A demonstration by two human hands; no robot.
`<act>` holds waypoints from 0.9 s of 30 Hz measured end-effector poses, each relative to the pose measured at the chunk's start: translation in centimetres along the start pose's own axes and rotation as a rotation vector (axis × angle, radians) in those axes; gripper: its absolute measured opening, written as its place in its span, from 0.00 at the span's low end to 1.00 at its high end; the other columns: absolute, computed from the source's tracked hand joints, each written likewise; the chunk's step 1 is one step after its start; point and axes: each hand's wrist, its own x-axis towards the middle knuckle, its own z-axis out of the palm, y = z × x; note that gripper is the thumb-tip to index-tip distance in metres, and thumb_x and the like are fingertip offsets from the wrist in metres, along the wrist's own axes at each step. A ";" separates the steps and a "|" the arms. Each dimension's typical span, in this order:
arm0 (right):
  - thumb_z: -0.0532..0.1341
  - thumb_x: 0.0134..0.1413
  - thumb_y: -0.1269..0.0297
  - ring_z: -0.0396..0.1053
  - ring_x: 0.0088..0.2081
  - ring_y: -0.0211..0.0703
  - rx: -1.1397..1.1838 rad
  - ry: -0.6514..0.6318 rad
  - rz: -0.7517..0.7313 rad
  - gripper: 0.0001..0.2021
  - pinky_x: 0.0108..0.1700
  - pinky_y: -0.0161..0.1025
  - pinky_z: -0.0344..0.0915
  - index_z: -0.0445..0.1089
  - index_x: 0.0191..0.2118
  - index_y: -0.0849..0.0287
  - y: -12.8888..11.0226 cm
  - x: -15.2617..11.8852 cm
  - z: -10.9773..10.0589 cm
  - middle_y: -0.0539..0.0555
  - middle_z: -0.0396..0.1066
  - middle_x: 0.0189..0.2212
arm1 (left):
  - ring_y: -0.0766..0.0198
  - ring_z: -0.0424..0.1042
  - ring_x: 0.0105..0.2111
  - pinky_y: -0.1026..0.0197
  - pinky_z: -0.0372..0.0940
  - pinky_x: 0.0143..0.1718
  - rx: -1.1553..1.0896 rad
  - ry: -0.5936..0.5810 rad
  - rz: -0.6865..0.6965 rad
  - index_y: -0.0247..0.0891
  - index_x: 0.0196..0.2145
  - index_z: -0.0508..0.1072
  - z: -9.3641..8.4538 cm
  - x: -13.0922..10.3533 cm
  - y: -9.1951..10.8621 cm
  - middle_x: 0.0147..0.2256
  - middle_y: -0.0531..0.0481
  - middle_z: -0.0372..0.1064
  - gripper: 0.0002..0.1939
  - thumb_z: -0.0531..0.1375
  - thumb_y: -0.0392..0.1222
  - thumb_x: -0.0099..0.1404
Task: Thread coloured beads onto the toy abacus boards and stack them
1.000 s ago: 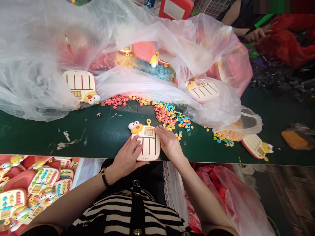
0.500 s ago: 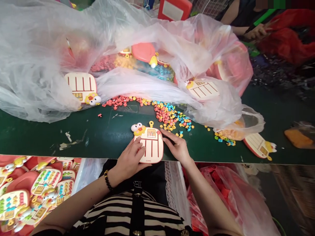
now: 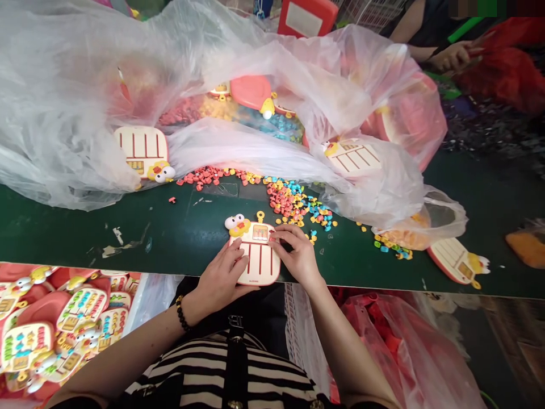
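Pressing flat on the near-left part of a cream plastic toy board with red slots and a yellow duck face [image 3: 258,257], the left hand [image 3: 222,276] has its fingers spread and lies open on the surface, gripping nothing. The right hand [image 3: 298,254] sits at the board's right edge with fingertips [image 3: 276,234] pinched together at the upper right corner; something small and red may be held between them, but the view is too coarse to be sure. The board lies at the near edge of the dark green table [image 3: 170,238], just between both hands. Left of the left hand, below the table edge, a heap of finished boards filled with coloured beads [image 3: 55,329] lies stacked. Just beyond the right hand, loose small coloured plastic beads [image 3: 293,201] are scattered. Farther off, crumpled clear plastic bags [image 3: 213,74] hold more boards and beads. At the far right, another person's hand [image 3: 455,55] rests near red material.
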 end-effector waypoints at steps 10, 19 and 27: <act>0.58 0.61 0.63 0.72 0.41 0.42 -0.130 -0.051 -0.159 0.10 0.44 0.41 0.71 0.78 0.38 0.53 -1.3 -0.4 1.6 0.54 0.76 0.36 | 0.46 0.66 0.55 0.44 0.66 0.54 -0.020 0.005 0.023 0.34 0.47 0.66 0.1 0.0 -0.2 0.42 0.39 0.68 0.23 0.62 0.52 0.62; 0.54 0.62 0.68 0.72 0.42 0.46 -0.330 0.056 -0.067 0.12 0.45 0.41 0.69 0.75 0.43 0.58 -0.2 4.8 1.6 0.57 0.76 0.40 | 0.44 0.61 0.57 0.44 0.64 0.54 0.034 -0.029 -0.033 0.32 0.54 0.63 -1.4 0.2 -0.4 0.53 0.32 0.62 0.34 0.62 0.59 0.59; 0.54 0.57 0.75 0.68 0.35 0.45 -0.717 0.060 -0.041 0.11 0.37 0.38 0.64 0.74 0.37 0.60 2.2 6.2 1.4 0.59 0.72 0.35 | 0.39 0.55 0.62 0.38 0.56 0.60 0.063 -0.083 -0.082 0.28 0.57 0.61 0.2 1.8 -0.1 0.56 0.29 0.62 0.43 0.62 0.64 0.56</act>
